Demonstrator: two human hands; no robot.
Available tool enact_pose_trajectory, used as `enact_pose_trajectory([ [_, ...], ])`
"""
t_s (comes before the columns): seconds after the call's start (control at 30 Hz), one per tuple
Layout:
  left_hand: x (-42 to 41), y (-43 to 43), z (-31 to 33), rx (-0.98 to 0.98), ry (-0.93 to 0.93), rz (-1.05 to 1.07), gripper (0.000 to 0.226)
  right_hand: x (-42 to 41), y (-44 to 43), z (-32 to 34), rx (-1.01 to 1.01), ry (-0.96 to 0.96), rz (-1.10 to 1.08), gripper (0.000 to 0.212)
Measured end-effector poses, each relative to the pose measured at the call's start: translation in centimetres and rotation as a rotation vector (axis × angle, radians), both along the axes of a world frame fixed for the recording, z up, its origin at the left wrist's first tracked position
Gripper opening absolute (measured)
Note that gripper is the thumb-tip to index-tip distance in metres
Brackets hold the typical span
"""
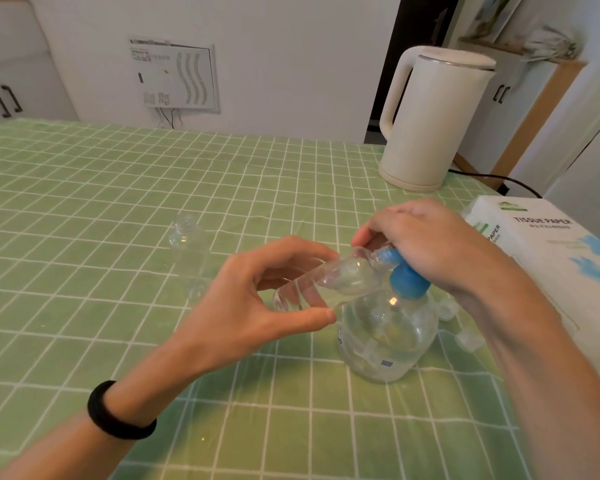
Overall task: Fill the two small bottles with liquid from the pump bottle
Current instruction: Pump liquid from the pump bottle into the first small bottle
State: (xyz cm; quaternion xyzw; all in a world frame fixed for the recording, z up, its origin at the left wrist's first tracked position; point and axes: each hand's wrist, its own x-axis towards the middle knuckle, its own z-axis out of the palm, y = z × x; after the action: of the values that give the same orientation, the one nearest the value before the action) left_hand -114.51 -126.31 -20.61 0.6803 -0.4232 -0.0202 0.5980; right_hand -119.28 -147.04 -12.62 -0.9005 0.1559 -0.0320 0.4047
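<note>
Filling one small bottle (pixel 326 282): left grip (pixel 257 296) pinches it, right grip (pixel 430 244) curls over the pump bottle (pixel 385 341) head (second bottle (pixel 187 247), left, looks empty).

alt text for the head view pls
The left hand holds a small clear bottle tilted, mouth at the blue pump head of the pump bottle, which the right hand grips. A second small bottle stands uncapped on the green tablecloth.

white walls (pixel 274 64) with a vented panel (pixel 177 76) rise behind a green checked tablecloth (pixel 84 185), cabinets (pixel 11 81) at left.
</note>
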Motion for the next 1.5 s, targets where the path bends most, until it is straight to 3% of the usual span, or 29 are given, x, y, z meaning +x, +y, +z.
enact_pose_trajectory([
  [0.23,-0.06,-0.14,0.34,-0.010,-0.022,0.006,0.048,-0.05,-0.29,0.33,0.033,-0.139,-0.015,0.036],
  [0.5,-0.10,-0.06,0.00,0.014,-0.018,0.022,0.050,-0.20,0.08,0.12,0.014,0.030,0.013,0.041],
  [0.77,0.00,-0.19,0.22,0.009,-0.022,0.014,0.050,-0.11,-0.05,0.35,0.034,-0.177,0.066,0.036],
  [1.07,-0.10,-0.08,0.10,0.015,-0.010,0.019,0.048,-0.07,0.39,-0.07,0.039,-0.020,0.104,0.036],
  [1.37,-0.05,-0.16,0.24,0.014,-0.023,0.021,0.049,-0.05,-0.05,0.33,0.064,-0.138,0.063,0.036],
  [1.5,0.18,-0.27,0.03,0.013,-0.021,0.012,0.048,0.10,-0.09,0.11,0.091,-0.083,0.066,0.035],
])
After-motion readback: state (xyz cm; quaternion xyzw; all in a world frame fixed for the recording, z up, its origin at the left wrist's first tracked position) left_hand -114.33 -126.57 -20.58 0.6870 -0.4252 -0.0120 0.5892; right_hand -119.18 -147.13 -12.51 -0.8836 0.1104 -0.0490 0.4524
